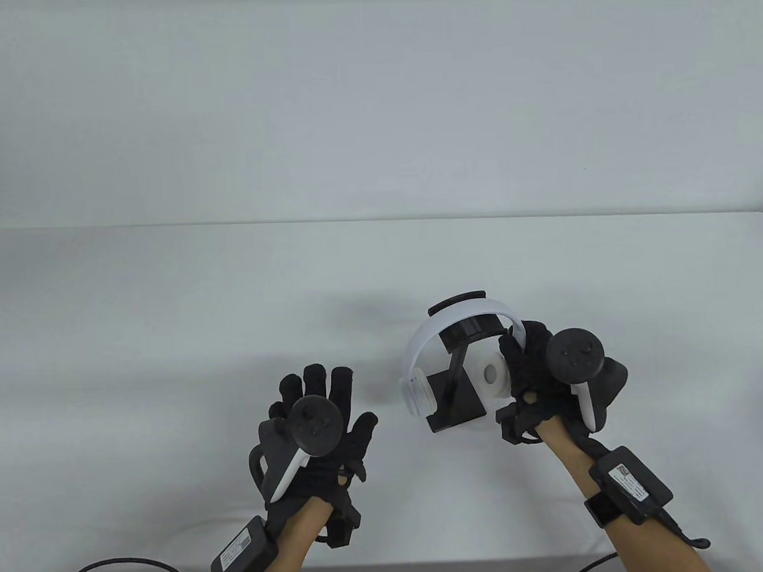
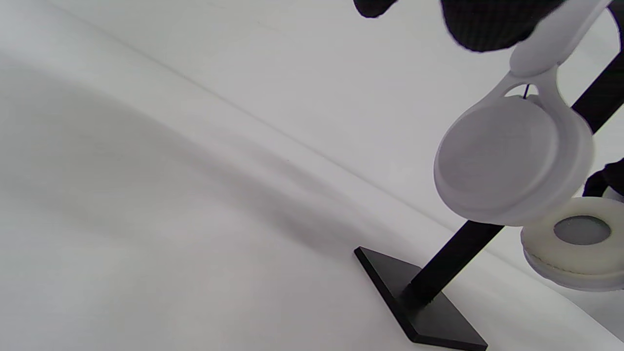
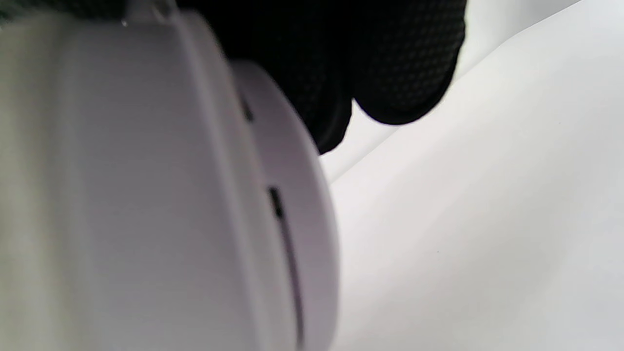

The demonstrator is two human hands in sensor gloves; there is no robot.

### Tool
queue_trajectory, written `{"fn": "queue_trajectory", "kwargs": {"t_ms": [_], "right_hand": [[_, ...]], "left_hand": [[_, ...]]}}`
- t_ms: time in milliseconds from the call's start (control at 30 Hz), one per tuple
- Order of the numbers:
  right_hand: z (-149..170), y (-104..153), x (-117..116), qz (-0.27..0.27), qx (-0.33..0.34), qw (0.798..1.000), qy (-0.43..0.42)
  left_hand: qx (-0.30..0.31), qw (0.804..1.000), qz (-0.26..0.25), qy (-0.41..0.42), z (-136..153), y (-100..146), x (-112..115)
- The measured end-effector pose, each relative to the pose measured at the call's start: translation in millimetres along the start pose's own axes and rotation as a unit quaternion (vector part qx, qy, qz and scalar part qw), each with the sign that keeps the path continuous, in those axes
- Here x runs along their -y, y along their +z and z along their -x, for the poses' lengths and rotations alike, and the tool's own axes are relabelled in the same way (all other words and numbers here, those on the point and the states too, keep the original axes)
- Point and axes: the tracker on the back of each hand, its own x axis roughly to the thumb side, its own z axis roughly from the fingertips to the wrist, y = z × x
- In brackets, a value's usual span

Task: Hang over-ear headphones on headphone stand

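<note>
Beside the stand (image 1: pixel 454 384), the right hand (image 1: pixel 537 380) apparently grips the headphones (image 1: pixel 422 347).

White headphones (image 1: pixel 422 350) (draped) over black stand (image 1: pixel 456 396)

I see my left hand (image 1: pixel 315 421) and right hand (image 1: pixel 553 379) in black knit gloves, a dark round tracker with a white handle strapped to each, bare forearms, labelled black boxes at the wrists, black cables trailing.

White table (image 1: pixel 167 295), plain pale wall (image 1: pixel 348 98) behind.
</note>
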Motion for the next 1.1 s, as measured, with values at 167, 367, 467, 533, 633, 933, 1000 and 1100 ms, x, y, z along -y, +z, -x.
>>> {"fn": "queue_trajectory", "kwargs": {"t_ms": [167,367,467,533,633,933,1000,1100], "right_hand": [[-0.3,-3.6,-4.2,-0.001,-0.008,1.0,0.001],[-2.3,-8.0,-7.2,-0.009,-0.019,1.0,0.001],[-0.9,-9.9,-8.8,-0.014,-0.028,0.999,-0.005],[-1.0,-8.9,-9.3,-0.014,-0.029,0.999,-0.01],[-0.4,-8.8,-10.8,-0.015,-0.027,0.999,-0.007],[1.1,-5.6,-9.2,-0.035,-0.028,0.999,-0.017],[1.2,-5.0,-7.1,-0.037,-0.023,0.999,-0.01],[2.0,-1.6,-1.1,-0.036,-0.02,0.999,-0.01]], "left_hand": [[-0.001,1.0,0.001,-0.001,0.4,-0.3,0.3],[-0.005,1.0,0.001,-0.001,1.3,-0.6,0.1],[-0.004,1.0,0.001,-0.003,1.1,-0.7,0.0],[-0.004,1.0,0.001,-0.002,1.3,-0.8,-0.1],[-0.004,1.0,0.002,-0.002,1.5,-1.2,0.1],[-0.003,1.0,0.001,-0.001,1.3,-1.1,-0.1],[-0.003,1.0,0.002,0.0,1.3,-1.5,0.3],[-0.001,1.0,0.001,-0.002,0.7,-1.1,0.2]]}}
